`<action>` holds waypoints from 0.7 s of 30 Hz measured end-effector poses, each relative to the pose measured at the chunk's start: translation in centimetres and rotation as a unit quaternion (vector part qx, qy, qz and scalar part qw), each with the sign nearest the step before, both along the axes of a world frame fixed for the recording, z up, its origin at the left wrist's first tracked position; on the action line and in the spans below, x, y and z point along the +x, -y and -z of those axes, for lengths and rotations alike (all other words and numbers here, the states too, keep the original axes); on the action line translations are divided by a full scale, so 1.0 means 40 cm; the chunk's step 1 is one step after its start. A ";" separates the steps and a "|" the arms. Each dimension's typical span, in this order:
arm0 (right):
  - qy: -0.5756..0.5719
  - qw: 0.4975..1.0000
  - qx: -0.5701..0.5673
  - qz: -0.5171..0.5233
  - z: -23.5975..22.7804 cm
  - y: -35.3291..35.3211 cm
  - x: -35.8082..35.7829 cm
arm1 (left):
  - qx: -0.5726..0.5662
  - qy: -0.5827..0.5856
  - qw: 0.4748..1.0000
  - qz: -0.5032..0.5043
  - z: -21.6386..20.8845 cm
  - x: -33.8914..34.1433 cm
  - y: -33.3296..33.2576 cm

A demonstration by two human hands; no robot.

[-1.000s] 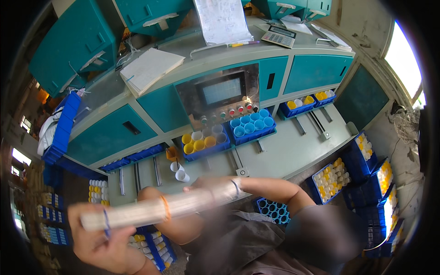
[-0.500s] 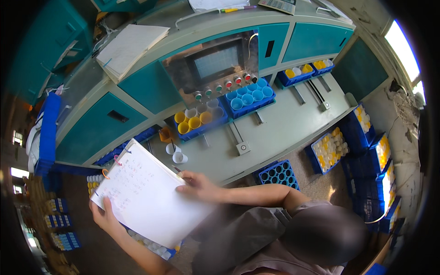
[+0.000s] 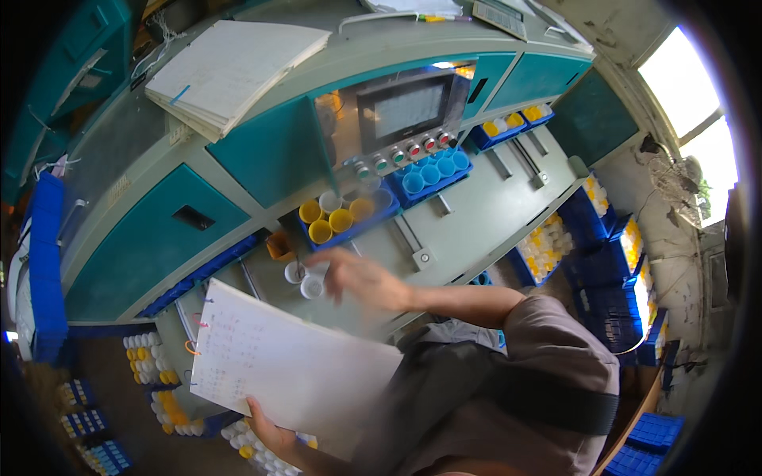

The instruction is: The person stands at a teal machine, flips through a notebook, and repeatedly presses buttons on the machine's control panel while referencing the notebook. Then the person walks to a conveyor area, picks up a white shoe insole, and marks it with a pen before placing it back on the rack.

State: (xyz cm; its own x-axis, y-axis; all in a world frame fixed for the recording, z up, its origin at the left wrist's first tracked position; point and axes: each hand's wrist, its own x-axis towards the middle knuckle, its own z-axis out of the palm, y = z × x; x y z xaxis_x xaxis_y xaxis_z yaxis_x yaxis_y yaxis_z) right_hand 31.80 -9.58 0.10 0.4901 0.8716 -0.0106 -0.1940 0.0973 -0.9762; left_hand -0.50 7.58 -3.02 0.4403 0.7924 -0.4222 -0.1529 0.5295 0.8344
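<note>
ring-bound pad [image 3: 294,365]: here we have it, page side up, low in our view, before the grey bench [image 3: 468,214] and just left of the person's body.
coloured rings [image 3: 191,347]: and these line the pad's left edge, so we see the bound side pointing left, away from the torso.
long axis: we follow it from that bound edge rightward, sloping down toward the body; the lower right corner blurs on us.
page: handwriting fills the part near the rings, while we find the rest pale and plain.
left hand [image 3: 274,435]: it's gripping the pad's lower edge, thumb flat on the page; we can't see the fingers beneath, and most of the pad spreads above this hand.
right hand [image 3: 363,282]: blurred, fingers loosely extended, nothing visible in its grasp; we have the pad below it and to its left, apart from it.
white cups [image 3: 313,286]: two of them, right by those fingertips on the bench.
blue crate [image 3: 373,226]: just beyond, we spot yellow and white cups standing in it.
screen [image 3: 409,109]: above the crate, we see it set into a shiny panel.
</note>
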 end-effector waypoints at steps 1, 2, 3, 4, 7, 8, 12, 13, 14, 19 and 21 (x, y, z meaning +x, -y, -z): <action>0.169 0.981 -0.005 0.095 0.006 0.014 0.054 | -0.017 -0.022 0.999 -0.034 -0.011 0.010 -0.006; 0.324 0.928 0.006 0.182 0.018 0.033 0.107 | -0.033 -0.019 0.999 -0.038 -0.023 0.018 -0.013; 0.419 0.864 0.037 0.278 0.033 0.061 0.157 | -0.058 -0.014 0.997 -0.042 -0.041 0.015 -0.016; 0.382 0.866 0.063 0.317 0.051 0.093 0.197 | -0.123 -0.001 0.990 -0.062 -0.052 0.015 -0.015; 0.442 0.763 -0.043 0.470 0.084 0.206 0.299 | -0.083 0.076 0.993 0.023 -0.095 -0.016 0.006; 0.448 0.751 -0.047 0.482 0.087 0.239 0.331 | -0.088 0.039 0.995 -0.024 -0.106 -0.024 0.021; 0.522 0.706 -0.052 0.476 0.080 0.320 0.425 | 0.040 -0.030 0.999 0.001 -0.139 -0.041 0.109; 0.532 0.706 -0.051 0.465 0.080 0.330 0.441 | 0.061 -0.043 0.997 0.004 -0.147 -0.043 0.132; 0.541 0.704 -0.048 0.457 0.082 0.340 0.453 | 0.088 -0.062 0.994 0.011 -0.158 -0.044 0.150; 0.576 0.683 -0.032 0.447 0.122 0.345 0.496 | 0.088 -0.093 0.991 -0.039 -0.207 -0.050 0.224; 0.579 0.686 -0.036 0.440 0.143 0.336 0.512 | 0.100 -0.130 0.983 -0.088 -0.222 -0.045 0.253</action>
State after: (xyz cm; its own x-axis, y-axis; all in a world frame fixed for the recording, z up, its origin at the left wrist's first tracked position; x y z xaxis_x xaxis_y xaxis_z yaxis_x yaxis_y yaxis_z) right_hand 52.26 -23.02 -5.63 0.5419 0.2509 0.8021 0.8181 -0.3762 -0.4350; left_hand -2.30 -2.55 5.84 0.1867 0.9251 -0.3307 0.0051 0.3357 0.9420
